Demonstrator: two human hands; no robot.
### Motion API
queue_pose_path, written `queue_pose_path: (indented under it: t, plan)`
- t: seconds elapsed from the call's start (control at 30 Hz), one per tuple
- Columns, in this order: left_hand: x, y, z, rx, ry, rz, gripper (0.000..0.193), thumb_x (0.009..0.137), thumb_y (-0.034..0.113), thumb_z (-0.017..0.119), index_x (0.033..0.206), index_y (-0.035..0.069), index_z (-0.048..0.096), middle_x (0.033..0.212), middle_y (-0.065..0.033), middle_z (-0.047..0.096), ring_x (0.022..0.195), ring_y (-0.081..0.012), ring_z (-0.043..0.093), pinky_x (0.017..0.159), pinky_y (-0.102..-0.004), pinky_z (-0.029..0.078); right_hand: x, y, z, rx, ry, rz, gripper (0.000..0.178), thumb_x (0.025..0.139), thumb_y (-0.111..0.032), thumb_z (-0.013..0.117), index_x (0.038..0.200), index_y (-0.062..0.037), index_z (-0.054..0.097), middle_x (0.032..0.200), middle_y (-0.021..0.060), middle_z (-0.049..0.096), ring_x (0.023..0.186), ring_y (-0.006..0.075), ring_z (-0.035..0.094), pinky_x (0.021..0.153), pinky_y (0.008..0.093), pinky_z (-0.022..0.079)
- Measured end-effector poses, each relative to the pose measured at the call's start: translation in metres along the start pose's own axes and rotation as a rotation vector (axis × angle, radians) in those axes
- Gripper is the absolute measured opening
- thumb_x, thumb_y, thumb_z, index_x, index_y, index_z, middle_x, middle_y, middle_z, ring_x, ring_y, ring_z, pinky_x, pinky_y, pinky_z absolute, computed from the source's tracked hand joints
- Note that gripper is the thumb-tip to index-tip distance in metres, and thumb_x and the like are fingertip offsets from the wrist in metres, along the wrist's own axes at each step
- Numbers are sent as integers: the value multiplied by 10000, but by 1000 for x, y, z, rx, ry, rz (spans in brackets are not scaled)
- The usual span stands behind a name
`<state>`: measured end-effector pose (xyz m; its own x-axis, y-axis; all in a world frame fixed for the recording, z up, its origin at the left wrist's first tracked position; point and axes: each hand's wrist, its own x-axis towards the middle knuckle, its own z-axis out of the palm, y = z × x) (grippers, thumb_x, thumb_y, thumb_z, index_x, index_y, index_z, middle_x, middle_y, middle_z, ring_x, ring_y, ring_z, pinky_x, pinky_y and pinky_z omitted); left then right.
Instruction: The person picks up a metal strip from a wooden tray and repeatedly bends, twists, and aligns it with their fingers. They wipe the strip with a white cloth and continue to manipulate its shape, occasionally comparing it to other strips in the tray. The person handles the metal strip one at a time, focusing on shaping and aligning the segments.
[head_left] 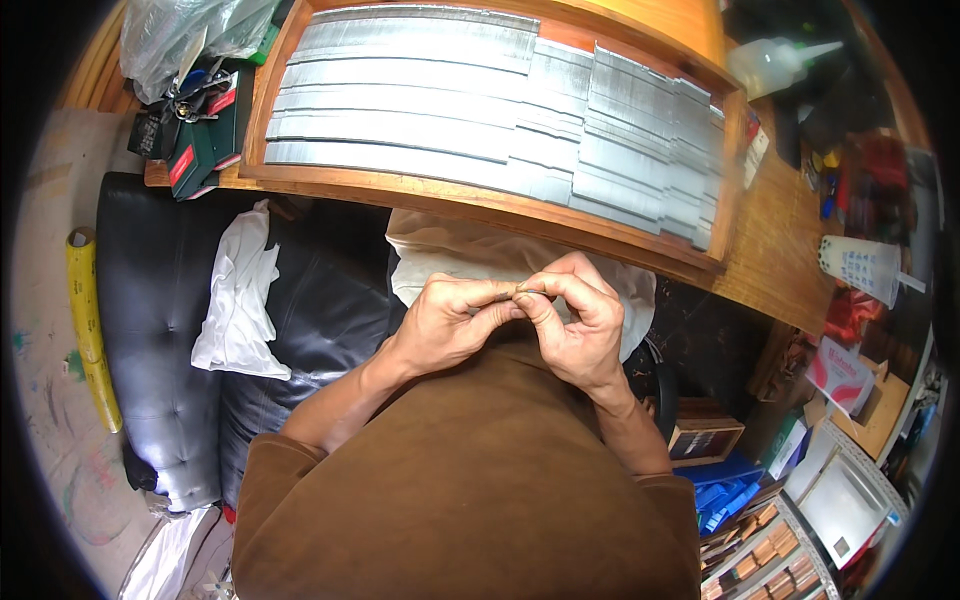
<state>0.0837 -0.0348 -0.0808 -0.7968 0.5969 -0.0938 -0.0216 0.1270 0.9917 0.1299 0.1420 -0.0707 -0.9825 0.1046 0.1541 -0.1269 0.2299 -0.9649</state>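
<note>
My left hand [455, 320] and my right hand [575, 325] meet in front of my brown shirt, fingertips touching. Each hand is closed, thumb pressed against forefinger. Between them is a small thin piece [518, 294], too little of it showing for me to name it. Just beyond the hands, a wooden tray [480, 205] rests on the table and holds overlapping rows of flat silvery metal strips [400, 120]. Below the tray's near edge, a pale cloth [440, 245] lies behind my hands.
A black padded sofa [160, 300] with a white plastic bag [240, 300] is at left, beside a yellow roll [88, 330]. Dark green boxes [192, 160] sit by the tray. A lidded cup [858, 268] and a squeeze bottle [770, 65] stand at right, above crowded shelves [770, 550].
</note>
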Motion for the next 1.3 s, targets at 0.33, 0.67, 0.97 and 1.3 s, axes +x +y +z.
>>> queue_pose_path:
  t: [0.33, 0.67, 0.97, 1.3]
  plan:
    - [-3, 2, 0, -80, -2, -40, 201, 913, 53, 715, 1099, -23, 721, 920, -150, 763, 832, -160, 740, 696, -264, 558, -3, 2, 0, 45, 17, 85, 68, 834, 17, 762, 894, 17, 730, 816, 70, 647, 730, 141, 619, 637, 251, 495]
    - [-6, -6, 0, -88, -1, -69, 179, 919, 65, 713, 1071, -29, 723, 875, -148, 755, 766, -133, 712, 650, -261, 534, -2, 3, -1, 39, -58, 114, 65, 856, -1, 747, 918, 13, 737, 829, 89, 659, 716, 160, 639, 636, 266, 519]
    - [-4, 0, -2, -41, -24, -67, 164, 920, 75, 715, 1051, -22, 728, 829, -137, 746, 706, -103, 674, 612, -260, 512, -3, 2, -2, 26, -47, 84, 75, 847, 4, 753, 922, 10, 743, 822, 85, 665, 706, 154, 639, 632, 263, 517]
    - [-2, 4, -1, -105, -17, -95, 203, 925, 71, 711, 1103, -26, 723, 923, -120, 765, 844, -118, 707, 745, -260, 556, -6, 3, -4, 36, 2, 122, 80, 847, 14, 761, 925, 23, 748, 855, 76, 672, 767, 125, 617, 664, 238, 485]
